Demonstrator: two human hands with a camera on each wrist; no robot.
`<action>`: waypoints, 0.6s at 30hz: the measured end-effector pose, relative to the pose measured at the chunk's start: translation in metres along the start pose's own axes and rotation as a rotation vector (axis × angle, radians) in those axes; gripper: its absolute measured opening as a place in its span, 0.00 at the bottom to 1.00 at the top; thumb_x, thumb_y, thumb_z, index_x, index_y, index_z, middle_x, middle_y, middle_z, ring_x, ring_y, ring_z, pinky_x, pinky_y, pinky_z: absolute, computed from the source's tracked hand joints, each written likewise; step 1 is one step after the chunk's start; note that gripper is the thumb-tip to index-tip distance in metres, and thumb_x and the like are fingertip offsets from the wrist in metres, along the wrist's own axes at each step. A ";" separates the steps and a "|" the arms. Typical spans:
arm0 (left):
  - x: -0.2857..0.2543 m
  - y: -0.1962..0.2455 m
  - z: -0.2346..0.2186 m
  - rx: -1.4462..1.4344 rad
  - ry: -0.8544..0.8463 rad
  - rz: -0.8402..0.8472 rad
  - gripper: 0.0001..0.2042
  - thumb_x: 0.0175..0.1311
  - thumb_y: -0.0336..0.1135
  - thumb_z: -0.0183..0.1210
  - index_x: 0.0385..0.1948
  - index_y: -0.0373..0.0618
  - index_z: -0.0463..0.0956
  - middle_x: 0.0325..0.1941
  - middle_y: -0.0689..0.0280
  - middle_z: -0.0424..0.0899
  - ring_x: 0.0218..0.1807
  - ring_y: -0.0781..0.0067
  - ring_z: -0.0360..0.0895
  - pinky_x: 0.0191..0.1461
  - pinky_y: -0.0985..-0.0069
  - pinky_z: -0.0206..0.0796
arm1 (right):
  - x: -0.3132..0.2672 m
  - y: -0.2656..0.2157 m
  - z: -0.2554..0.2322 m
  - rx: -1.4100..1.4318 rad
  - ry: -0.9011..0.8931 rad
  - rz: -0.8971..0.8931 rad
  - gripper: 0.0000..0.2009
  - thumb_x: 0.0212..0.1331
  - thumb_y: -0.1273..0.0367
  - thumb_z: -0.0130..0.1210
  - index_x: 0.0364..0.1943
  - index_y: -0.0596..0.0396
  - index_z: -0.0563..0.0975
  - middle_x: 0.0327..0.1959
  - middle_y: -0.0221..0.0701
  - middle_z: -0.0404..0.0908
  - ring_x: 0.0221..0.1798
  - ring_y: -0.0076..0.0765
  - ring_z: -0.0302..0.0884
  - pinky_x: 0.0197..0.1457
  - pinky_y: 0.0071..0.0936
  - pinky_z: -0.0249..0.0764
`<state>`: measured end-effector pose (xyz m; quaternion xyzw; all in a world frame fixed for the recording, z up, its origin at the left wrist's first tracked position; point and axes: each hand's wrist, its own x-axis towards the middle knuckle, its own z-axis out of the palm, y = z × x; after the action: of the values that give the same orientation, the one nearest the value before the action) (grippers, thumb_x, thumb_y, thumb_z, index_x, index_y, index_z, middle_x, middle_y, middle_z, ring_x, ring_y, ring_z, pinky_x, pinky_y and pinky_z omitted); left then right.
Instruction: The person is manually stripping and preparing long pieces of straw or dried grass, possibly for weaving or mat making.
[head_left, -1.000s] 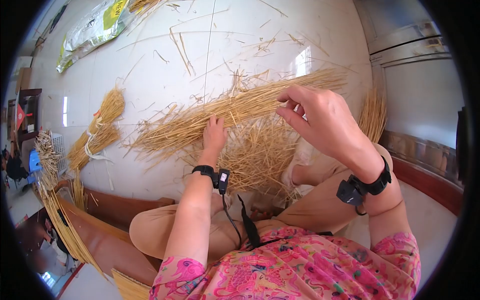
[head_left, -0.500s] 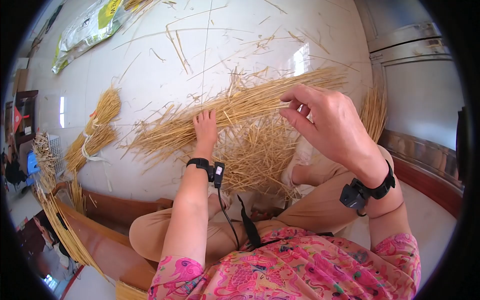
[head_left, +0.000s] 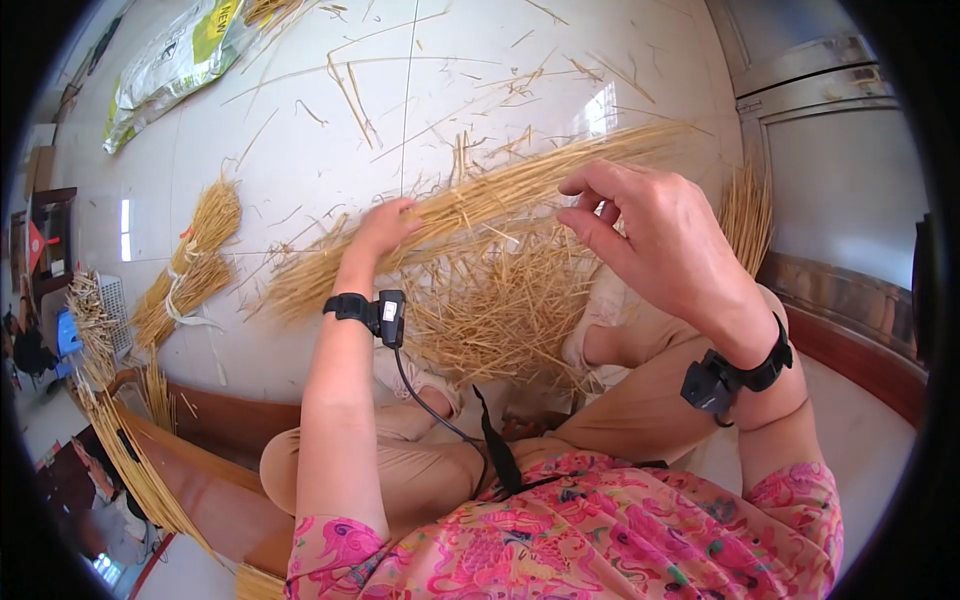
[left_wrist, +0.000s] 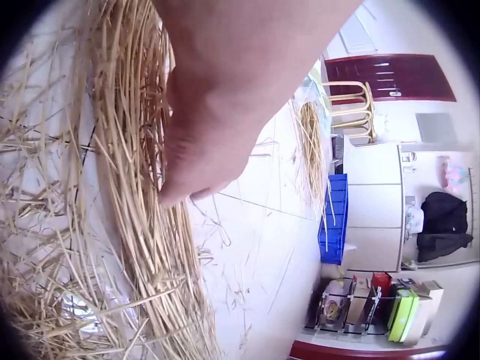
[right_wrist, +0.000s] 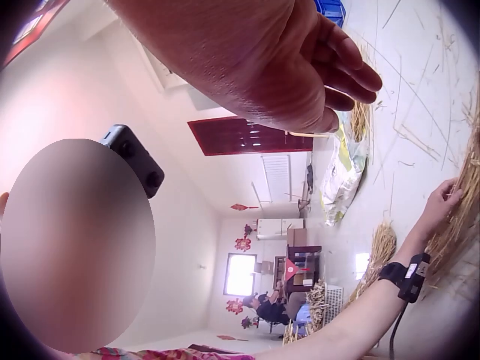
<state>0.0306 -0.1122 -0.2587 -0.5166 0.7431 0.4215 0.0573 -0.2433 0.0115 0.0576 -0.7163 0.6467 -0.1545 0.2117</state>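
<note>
A long bundle of straw (head_left: 490, 198) lies slantwise before the person, over a heap of loose, tangled straw (head_left: 500, 300). Towards the bundle's left part, the left hand (head_left: 388, 228) grips it, fingers curled over the far side. The left wrist view shows that hand (left_wrist: 214, 127) against the stalks (left_wrist: 142, 232), its fingertips at the bundle's edge. Raised above the bundle's right part, the right hand (head_left: 645, 235) has loosely bent fingers and a thumb apart from them. Nothing shows between those fingers (right_wrist: 349, 79) in the right wrist view.
A tied straw bundle (head_left: 190, 265) lies at left, near a wooden bench (head_left: 210, 430). A white-green bag (head_left: 175, 75) lies at the back. More straw (head_left: 745, 215) stands by the metal door (head_left: 840, 190). Stray stalks litter the tiled floor. Another person (right_wrist: 270, 306) sits far off.
The left hand has moved left along the straw bundle and turned from spread fingers to a grip. The bundle's right end has shifted slightly away and is blurred. The right hand has barely moved.
</note>
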 end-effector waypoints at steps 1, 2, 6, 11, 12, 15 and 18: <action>-0.005 0.002 0.002 0.095 0.223 -0.015 0.23 0.50 0.39 0.64 0.50 0.48 0.72 0.52 0.58 0.73 0.56 0.58 0.69 0.59 0.64 0.61 | 0.001 0.000 -0.001 -0.005 -0.020 0.014 0.09 0.54 0.68 0.57 0.35 0.59 0.77 0.24 0.39 0.79 0.27 0.43 0.78 0.31 0.32 0.73; -0.010 0.005 0.005 0.190 0.447 -0.030 0.22 0.50 0.38 0.64 0.49 0.48 0.73 0.51 0.59 0.73 0.55 0.58 0.70 0.58 0.63 0.61 | 0.001 -0.001 -0.002 -0.011 -0.039 0.028 0.09 0.54 0.68 0.58 0.36 0.59 0.77 0.25 0.39 0.79 0.26 0.39 0.78 0.31 0.29 0.72; -0.021 0.005 0.030 0.245 0.639 0.029 0.17 0.49 0.34 0.64 0.42 0.48 0.73 0.44 0.62 0.70 0.50 0.59 0.69 0.54 0.62 0.61 | 0.000 -0.001 0.000 -0.008 -0.023 0.012 0.09 0.55 0.68 0.58 0.36 0.59 0.77 0.25 0.39 0.79 0.26 0.39 0.78 0.31 0.29 0.72; -0.033 0.010 0.072 0.208 0.688 0.059 0.12 0.49 0.31 0.64 0.35 0.48 0.72 0.41 0.63 0.70 0.49 0.59 0.68 0.51 0.61 0.60 | -0.001 -0.004 -0.003 -0.007 -0.043 0.028 0.09 0.54 0.68 0.58 0.36 0.59 0.77 0.25 0.39 0.79 0.27 0.40 0.78 0.31 0.30 0.72; -0.034 0.009 0.076 0.216 0.664 0.055 0.12 0.48 0.31 0.64 0.35 0.48 0.72 0.41 0.63 0.70 0.49 0.59 0.68 0.51 0.61 0.60 | -0.001 -0.003 -0.003 -0.006 -0.041 0.026 0.09 0.54 0.68 0.58 0.36 0.59 0.77 0.25 0.39 0.79 0.27 0.40 0.78 0.31 0.30 0.72; -0.034 0.010 0.081 0.232 0.620 0.052 0.12 0.47 0.31 0.65 0.34 0.47 0.73 0.41 0.62 0.70 0.48 0.59 0.68 0.50 0.61 0.61 | -0.002 -0.004 -0.004 -0.006 -0.035 0.016 0.09 0.54 0.68 0.58 0.36 0.60 0.77 0.26 0.39 0.79 0.27 0.39 0.77 0.31 0.30 0.72; -0.032 0.014 0.077 0.209 0.609 0.089 0.11 0.47 0.32 0.64 0.32 0.46 0.74 0.39 0.61 0.70 0.47 0.58 0.69 0.49 0.62 0.62 | -0.001 -0.004 -0.003 -0.001 -0.026 0.006 0.09 0.54 0.68 0.58 0.36 0.60 0.77 0.25 0.39 0.79 0.27 0.39 0.77 0.31 0.30 0.72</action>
<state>0.0069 -0.0343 -0.2833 -0.5774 0.7871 0.1714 -0.1332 -0.2418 0.0126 0.0620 -0.7164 0.6461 -0.1443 0.2203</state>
